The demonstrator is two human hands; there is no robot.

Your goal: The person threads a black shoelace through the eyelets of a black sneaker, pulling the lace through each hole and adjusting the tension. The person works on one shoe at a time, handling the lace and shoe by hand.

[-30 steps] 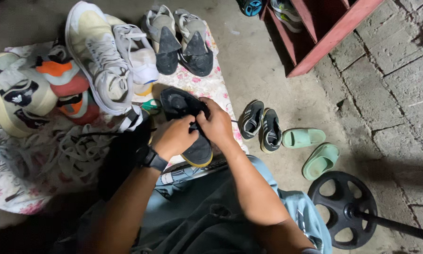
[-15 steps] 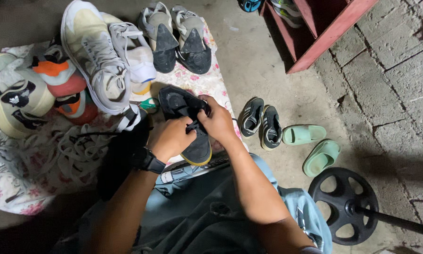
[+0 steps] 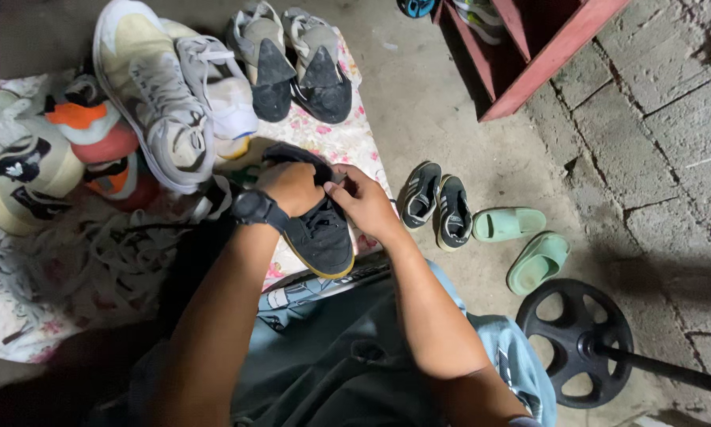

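Head view: around my work, a pale sneaker (image 3: 154,95) and a grey pair with black toes (image 3: 292,63) lie at the upper left on a flowered cloth (image 3: 343,142), a heap of loose laces (image 3: 71,261) sits at the left, and to the right on the concrete floor are a small dark striped pair (image 3: 438,207), two green slides (image 3: 525,241) and a black weight plate (image 3: 580,340) at the lower right. My left hand (image 3: 292,186) covers the far end of the black shoe (image 3: 320,233), fingers curled onto it; my right hand (image 3: 359,202) pinches at its top edge. The shoe lies at frame centre, dark with a yellowish sole rim.
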